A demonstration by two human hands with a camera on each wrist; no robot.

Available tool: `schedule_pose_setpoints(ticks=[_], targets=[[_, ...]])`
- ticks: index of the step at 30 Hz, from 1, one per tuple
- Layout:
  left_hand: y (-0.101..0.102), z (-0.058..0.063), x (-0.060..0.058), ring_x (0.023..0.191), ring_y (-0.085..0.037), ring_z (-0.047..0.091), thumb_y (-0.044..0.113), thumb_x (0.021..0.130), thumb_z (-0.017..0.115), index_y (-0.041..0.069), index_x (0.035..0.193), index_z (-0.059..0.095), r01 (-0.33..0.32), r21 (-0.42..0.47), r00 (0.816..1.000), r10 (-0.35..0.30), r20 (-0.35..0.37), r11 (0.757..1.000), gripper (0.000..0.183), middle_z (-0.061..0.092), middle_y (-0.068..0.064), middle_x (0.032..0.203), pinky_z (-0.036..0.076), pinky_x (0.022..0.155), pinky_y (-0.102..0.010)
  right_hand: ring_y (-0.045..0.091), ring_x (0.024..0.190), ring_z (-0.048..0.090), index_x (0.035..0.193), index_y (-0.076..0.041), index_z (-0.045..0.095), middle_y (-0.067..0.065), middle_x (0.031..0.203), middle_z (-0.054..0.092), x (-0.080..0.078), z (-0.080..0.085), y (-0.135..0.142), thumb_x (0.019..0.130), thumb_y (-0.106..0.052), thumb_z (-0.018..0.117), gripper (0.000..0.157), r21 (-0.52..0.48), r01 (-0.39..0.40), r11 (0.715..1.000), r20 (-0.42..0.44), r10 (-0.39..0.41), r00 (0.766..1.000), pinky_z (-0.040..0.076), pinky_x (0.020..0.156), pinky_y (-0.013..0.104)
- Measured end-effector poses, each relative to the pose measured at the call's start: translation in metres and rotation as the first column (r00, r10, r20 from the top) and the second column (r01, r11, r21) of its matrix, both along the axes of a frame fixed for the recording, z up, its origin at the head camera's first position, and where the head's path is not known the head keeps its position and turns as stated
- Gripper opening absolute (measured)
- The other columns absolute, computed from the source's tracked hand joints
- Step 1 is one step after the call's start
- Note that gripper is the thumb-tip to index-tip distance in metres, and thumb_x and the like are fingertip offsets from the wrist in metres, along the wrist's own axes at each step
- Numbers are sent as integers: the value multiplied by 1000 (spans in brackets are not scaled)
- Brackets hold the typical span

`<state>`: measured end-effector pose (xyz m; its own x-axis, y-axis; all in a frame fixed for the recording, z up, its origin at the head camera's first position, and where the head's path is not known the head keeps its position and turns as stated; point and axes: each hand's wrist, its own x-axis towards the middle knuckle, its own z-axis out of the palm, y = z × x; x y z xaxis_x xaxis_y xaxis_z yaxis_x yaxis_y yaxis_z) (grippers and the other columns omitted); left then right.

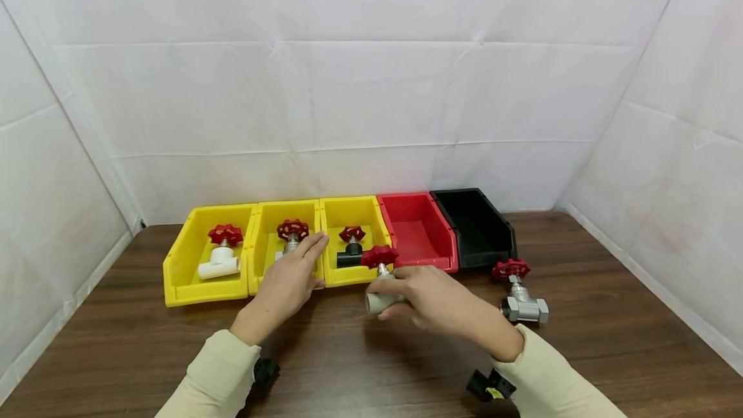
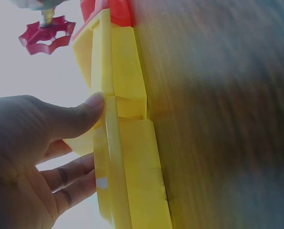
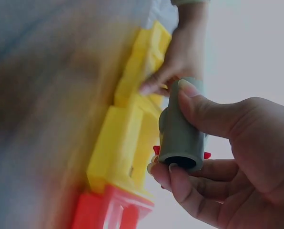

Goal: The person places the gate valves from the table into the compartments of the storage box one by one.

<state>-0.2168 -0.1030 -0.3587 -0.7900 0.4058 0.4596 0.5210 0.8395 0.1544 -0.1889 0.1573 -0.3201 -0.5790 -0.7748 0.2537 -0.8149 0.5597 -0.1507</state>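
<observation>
My right hand point(image 1: 432, 298) pinches a grey gate valve point(image 3: 182, 133) by its pipe body, thumb on one side and fingers on the other. Its red handwheel point(image 1: 380, 255) points up, overlapping the front of the third yellow bin point(image 1: 377, 211) in the head view. My left hand point(image 1: 287, 279) rests at the second yellow bin point(image 1: 269, 211), fingers extended over it and thumb point(image 2: 92, 107) at the front rim. Under those fingers a metal valve with a red handwheel point(image 1: 292, 229) is partly hidden. The third bin holds a black valve point(image 1: 349, 257).
In the leftmost yellow bin point(image 1: 180, 276) lies a white valve point(image 1: 219, 263). Right of the yellow bins stand a red bin point(image 1: 412, 231) and a black bin point(image 1: 473, 224). A silver metal valve point(image 1: 525, 308) sits on the wooden table point(image 1: 604, 295), near the black bin. White sheeting point(image 1: 371, 95) surrounds the table.
</observation>
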Motion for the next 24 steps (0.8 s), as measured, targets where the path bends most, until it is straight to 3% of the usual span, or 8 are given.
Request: schedule_pose_setpoints(ticks=[10,15,24], targets=[[-1,0,0,84,-30,64,16,78,80,2,140,46,0,7,1000,0,10,1000,72,46,-13,141,54,65,-38,6,92,61,119,-24,67,-5,112,66,-18,16,16,85,-35,72,37,-21,90,996,-34,-90,995,52,82,28],[0,0,0,85,-31,64,16,78,80,1,140,46,0,12,1000,0,18,1000,72,46,-13,142,54,69,-39,8,88,59,120,-25,67,-3,112,66,-30,17,21,86,-35,71,36,-5,164,986,-53,-164,985,53,78,30],[0,1,0,90,-32,64,16,79,79,1,141,45,-1,14,999,0,34,1000,72,45,-14,142,54,75,-41,12,82,58,121,-25,67,-2,107,66,-57,21,29,86,-28,73,36,-25,260,965,-14,-261,965,53,73,31]])
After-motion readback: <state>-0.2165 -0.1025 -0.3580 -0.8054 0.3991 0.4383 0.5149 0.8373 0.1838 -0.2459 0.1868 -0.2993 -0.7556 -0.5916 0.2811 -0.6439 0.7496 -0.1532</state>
